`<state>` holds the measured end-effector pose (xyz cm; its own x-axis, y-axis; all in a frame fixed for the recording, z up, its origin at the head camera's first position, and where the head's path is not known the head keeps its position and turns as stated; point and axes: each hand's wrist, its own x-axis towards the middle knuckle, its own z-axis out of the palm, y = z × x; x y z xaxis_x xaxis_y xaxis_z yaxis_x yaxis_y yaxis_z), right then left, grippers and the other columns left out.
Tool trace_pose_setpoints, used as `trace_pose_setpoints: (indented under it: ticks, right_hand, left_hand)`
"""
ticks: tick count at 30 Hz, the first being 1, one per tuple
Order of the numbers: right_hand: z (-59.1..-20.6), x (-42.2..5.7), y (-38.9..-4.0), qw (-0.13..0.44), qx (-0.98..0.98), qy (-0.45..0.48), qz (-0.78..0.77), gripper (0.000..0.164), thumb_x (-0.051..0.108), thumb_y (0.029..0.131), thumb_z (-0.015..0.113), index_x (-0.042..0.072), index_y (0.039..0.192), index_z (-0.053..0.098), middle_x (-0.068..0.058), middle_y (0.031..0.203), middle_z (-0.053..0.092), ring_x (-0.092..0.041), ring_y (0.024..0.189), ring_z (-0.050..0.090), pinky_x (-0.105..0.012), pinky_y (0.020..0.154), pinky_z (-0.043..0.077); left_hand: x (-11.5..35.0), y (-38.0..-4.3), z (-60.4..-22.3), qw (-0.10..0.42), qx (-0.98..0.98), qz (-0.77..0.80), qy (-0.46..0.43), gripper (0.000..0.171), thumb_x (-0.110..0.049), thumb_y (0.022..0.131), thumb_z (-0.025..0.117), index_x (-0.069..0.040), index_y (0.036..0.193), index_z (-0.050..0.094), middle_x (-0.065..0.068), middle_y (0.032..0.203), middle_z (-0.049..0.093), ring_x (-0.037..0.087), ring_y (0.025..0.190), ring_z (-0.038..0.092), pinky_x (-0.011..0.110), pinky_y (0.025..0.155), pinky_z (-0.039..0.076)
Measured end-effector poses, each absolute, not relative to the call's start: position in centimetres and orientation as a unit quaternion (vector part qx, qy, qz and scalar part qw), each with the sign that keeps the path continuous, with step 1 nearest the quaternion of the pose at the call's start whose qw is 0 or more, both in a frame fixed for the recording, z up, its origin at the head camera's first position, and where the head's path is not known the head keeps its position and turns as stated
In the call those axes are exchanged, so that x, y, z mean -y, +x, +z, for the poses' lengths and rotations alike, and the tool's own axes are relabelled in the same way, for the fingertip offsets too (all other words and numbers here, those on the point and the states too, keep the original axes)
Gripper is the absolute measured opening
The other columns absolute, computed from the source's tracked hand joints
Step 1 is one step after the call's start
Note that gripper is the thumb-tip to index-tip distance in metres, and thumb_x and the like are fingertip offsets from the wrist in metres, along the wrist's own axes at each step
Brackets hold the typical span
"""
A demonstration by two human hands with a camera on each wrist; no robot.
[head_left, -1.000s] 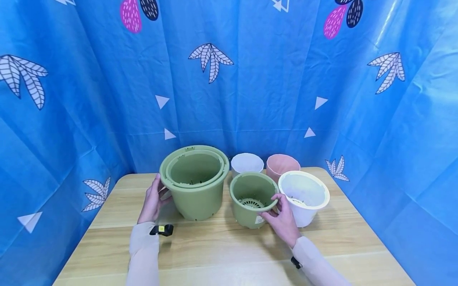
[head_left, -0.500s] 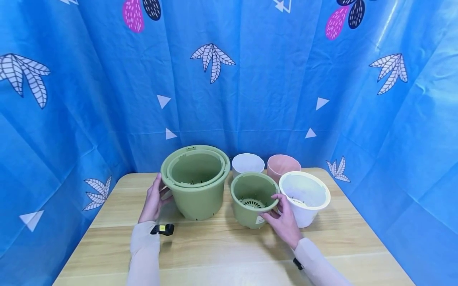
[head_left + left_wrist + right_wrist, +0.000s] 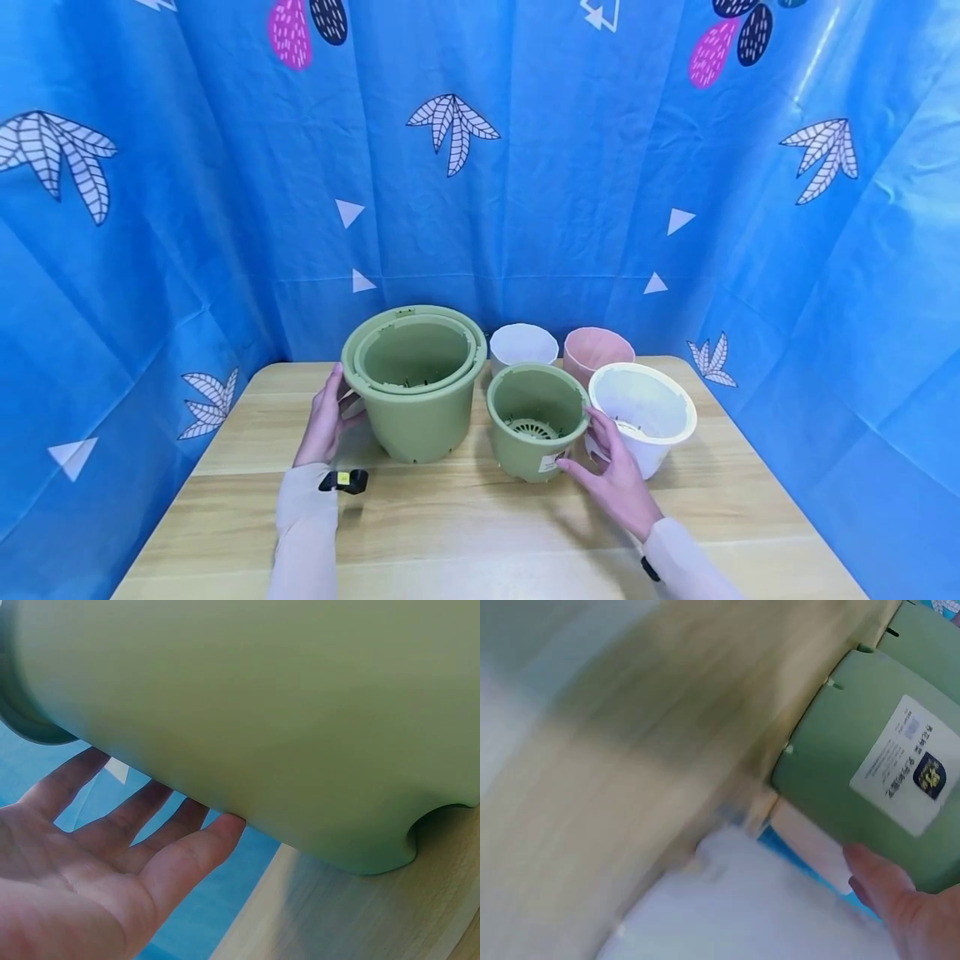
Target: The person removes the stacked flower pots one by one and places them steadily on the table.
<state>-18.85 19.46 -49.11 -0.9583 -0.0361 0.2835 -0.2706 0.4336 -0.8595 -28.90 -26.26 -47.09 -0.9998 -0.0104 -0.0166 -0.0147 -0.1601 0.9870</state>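
A large green flower pot (image 3: 420,429) stands upright on the table's left half, another green pot (image 3: 412,346) nested inside it. Fingers spread, my left hand (image 3: 321,425) lies against the large pot's left side; the left wrist view shows the fingertips meeting its wall (image 3: 247,697). To the right stands a smaller green flower pot (image 3: 517,454) with a slotted bottom and a white label (image 3: 907,769). My right hand (image 3: 618,487) is at this pot's right side with fingers apart, no longer pinching the rim. Whether its fingertips still touch is unclear.
A cream-white pot (image 3: 652,454) stands right of the small green one, close behind my right hand. At the back are a white pot (image 3: 522,346) and a pink pot (image 3: 598,348). Blue patterned curtains (image 3: 465,225) surround the wooden table (image 3: 450,542).
My right hand has let go of the small green pot's rim and shifted slightly right and down. The left hand stays at the large pot. The head view has shifted slightly.
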Motion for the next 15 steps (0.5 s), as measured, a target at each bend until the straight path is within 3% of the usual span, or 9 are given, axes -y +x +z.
trace_pose_setpoints:
  ticks: [5, 8, 11, 15]
  right_hand:
    - [-48.1, -20.8, -17.5, 0.104, 0.862, 0.069, 0.491, 0.094, 0.038, 0.085, 0.085, 0.019, 0.159, 0.030, -0.025, 0.158, 0.047, -0.043, 0.144, 0.049, -0.058, 0.114, 0.045]
    - [-47.2, -21.4, -17.1, 0.116, 0.876, 0.061, 0.465, 0.088, 0.039, 0.086, 0.085, 0.018, 0.156, 0.034, -0.022, 0.146, 0.061, -0.037, 0.135, 0.061, -0.053, 0.111, 0.050]
    - [-46.0, -21.9, -16.9, 0.120, 0.886, 0.056, 0.444, 0.076, 0.037, 0.089, 0.082, 0.014, 0.149, 0.043, -0.013, 0.121, 0.076, -0.025, 0.109, 0.073, -0.040, 0.097, 0.061]
    - [-44.2, -22.3, -16.9, 0.110, 0.887, 0.062, 0.444, 0.057, 0.034, 0.092, 0.079, 0.008, 0.137, 0.055, -0.004, 0.087, 0.074, -0.009, 0.075, 0.065, -0.024, 0.066, 0.057]
  left_hand:
    - [26.1, -28.9, -47.1, 0.001, -0.650, 0.760, -0.012, 0.078, -0.068, 0.105, 0.032, -0.018, 0.164, 0.028, 0.015, 0.170, 0.029, 0.036, 0.156, 0.032, 0.062, 0.123, 0.033]
    - [26.1, -28.9, -47.1, -0.001, -0.647, 0.763, -0.012, 0.077, -0.068, 0.105, 0.032, -0.018, 0.164, 0.029, 0.016, 0.169, 0.030, 0.036, 0.156, 0.032, 0.063, 0.123, 0.033]
    - [26.1, -28.9, -47.1, 0.001, -0.647, 0.763, -0.012, 0.077, -0.067, 0.106, 0.032, -0.017, 0.164, 0.027, 0.015, 0.170, 0.029, 0.036, 0.156, 0.032, 0.063, 0.124, 0.032]
    - [26.2, -28.9, -47.1, 0.005, -0.645, 0.764, -0.012, 0.077, -0.066, 0.106, 0.031, -0.017, 0.165, 0.025, 0.014, 0.172, 0.026, 0.037, 0.156, 0.030, 0.064, 0.124, 0.031]
